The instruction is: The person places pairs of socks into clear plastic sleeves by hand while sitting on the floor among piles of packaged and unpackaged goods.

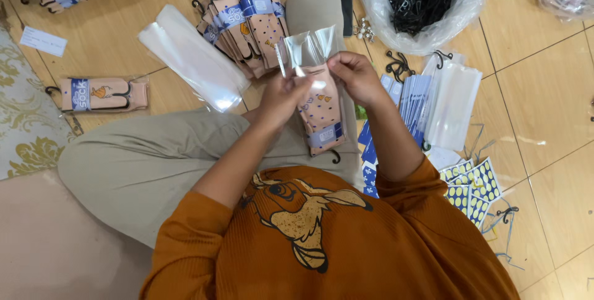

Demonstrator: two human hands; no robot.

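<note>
My left hand point(281, 97) has fingers pinched on the edge of a clear plastic sleeve point(307, 49). Right hand point(356, 76) fingers curled, gripping the same sleeve's other side. Peach sock pair point(322, 114) sits partly inside it, over my lap. Sock stack point(244, 24) and spare sleeves point(192, 55) lie on the floor beyond.

Seen from above, a seated person wears a rust-orange ribbed top with sleeves pushed up to the elbows, a tan cartoon animal head outlined in black printed across the chest, and loose khaki-beige trousers; both forearms are bare.
</note>
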